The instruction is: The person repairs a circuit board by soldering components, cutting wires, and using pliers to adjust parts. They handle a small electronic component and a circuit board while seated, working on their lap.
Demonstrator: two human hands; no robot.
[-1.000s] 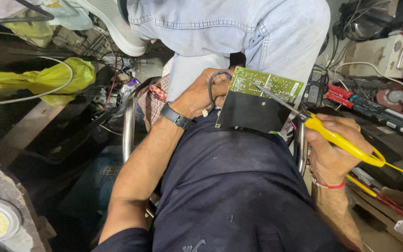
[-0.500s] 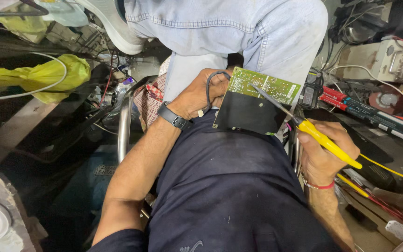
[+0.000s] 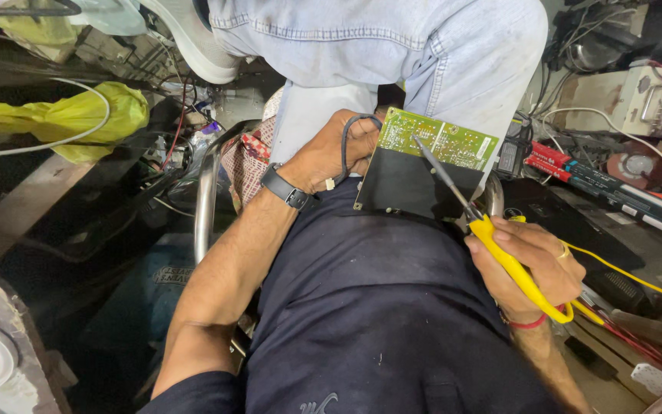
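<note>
Two hands share one small job on the person's lap. The left hand (image 3: 329,153), with a dark watch (image 3: 285,188) at the wrist, has its fingers curled and pressed around the left edge of a green circuit board (image 3: 440,142), a grey wire loop (image 3: 346,142) passing over the knuckles. The board stands tilted on the dark trousers (image 3: 377,307), its green face toward the camera and its black lower half (image 3: 411,188) resting against the thigh, just below the light denim leg (image 3: 392,46) of another person seated close ahead.

The right hand (image 3: 526,264) closes thumb and fingers around the yellow handle of a soldering iron (image 3: 499,249), whose thin dark shaft runs up and left until its tip touches, or very nearly touches, the board's centre. A yellow cord (image 3: 622,276) trails from the handle toward the right.

Judging by the pose, the step in hand is working a joint on the board with the tip. The next move calls for a steady board, a light and exact placement of the tip, and care that the hot shaft stays off the left fingers and the wire.

Red-handled tools (image 3: 553,157) and a chrome chair tube (image 3: 204,199) lie off to the sides.
</note>
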